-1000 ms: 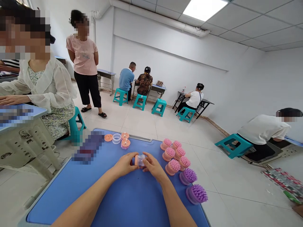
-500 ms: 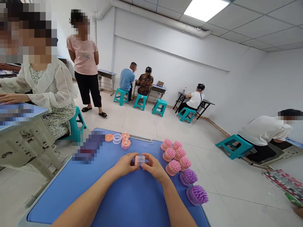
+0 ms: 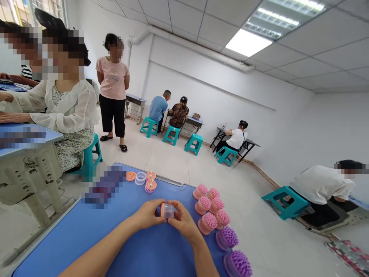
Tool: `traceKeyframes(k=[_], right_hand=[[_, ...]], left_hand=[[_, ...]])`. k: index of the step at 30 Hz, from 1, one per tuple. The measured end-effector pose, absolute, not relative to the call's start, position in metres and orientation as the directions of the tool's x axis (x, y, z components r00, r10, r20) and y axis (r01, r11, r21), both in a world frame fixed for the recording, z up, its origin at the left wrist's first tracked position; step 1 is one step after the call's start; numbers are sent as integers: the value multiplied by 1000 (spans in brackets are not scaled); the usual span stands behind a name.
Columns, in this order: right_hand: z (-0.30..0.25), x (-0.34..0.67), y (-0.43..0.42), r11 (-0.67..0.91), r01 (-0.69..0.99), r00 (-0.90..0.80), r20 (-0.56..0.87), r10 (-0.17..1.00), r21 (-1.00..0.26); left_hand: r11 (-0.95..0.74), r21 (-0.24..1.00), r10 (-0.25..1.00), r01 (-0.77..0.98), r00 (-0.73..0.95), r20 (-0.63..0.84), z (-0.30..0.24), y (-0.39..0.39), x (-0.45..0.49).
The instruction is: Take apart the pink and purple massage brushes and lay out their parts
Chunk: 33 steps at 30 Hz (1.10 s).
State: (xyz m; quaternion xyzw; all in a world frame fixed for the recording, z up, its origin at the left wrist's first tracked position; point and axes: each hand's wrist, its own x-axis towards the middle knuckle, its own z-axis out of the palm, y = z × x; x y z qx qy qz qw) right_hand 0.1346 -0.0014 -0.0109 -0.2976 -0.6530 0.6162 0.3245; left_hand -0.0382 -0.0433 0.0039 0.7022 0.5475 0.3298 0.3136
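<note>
Between my two hands is a small clear plastic cup with an orange rim [image 3: 168, 211], lying on its side just above the blue desktop [image 3: 115, 238]. The fingers and thumb of my left hand [image 3: 150, 213] close round its orange end. Its clear end is gripped by my right hand [image 3: 183, 223]. Beyond the hands lie two orange brush heads, the nearer one [image 3: 150, 185] with pink bristles showing, a clear ring [image 3: 140, 178] and an orange disc [image 3: 131, 176]. To the right stand several pink scrub brushes [image 3: 207, 223] and two purple scrub brushes [image 3: 238, 263], bristles up.
A blurred-out dark rectangular item [image 3: 105, 186] lies on the desk's far left. At left, a person in a white blouse [image 3: 69, 107] sits at another desk. One person in pink [image 3: 112, 80] stands, and others sit on teal stools [image 3: 194, 144] farther back.
The camera has tilted upward, so the desk and people appear lower. Both hands keep hold of the clear cup, with only a slight shift of the fingers round it.
</note>
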Motion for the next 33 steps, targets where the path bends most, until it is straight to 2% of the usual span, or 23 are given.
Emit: traceKeyframes(k=[6,11,16,20,23,28,33], right_hand=[[-9,135,-3,30,79,-597,-24,802,-996],[-4,138,-3,75,55,-636,23,771,-996],[0,135,-4,42,59,-543,3,840,-997],[-1,132,-3,47,20,-467,32,884,-999],[-4,130,-2,65,-11,-433,64,899,-998],[-13,126,-3,82,-38,-437,90,895,-996],[-18,119,-7,165,14,-479,138,867,-986]], left_hand=[[-178,860,979,477,175,105,6,-46,-39],[-61,940,991,336,131,17,8,-44,-44],[103,994,989,28,101,-105,7,-41,-47],[191,953,979,-234,120,-167,9,-43,-44],[223,918,974,-327,106,-199,12,-46,-40],[221,931,975,-290,75,-208,13,-49,-34],[137,989,990,-57,29,-135,13,-48,-29]])
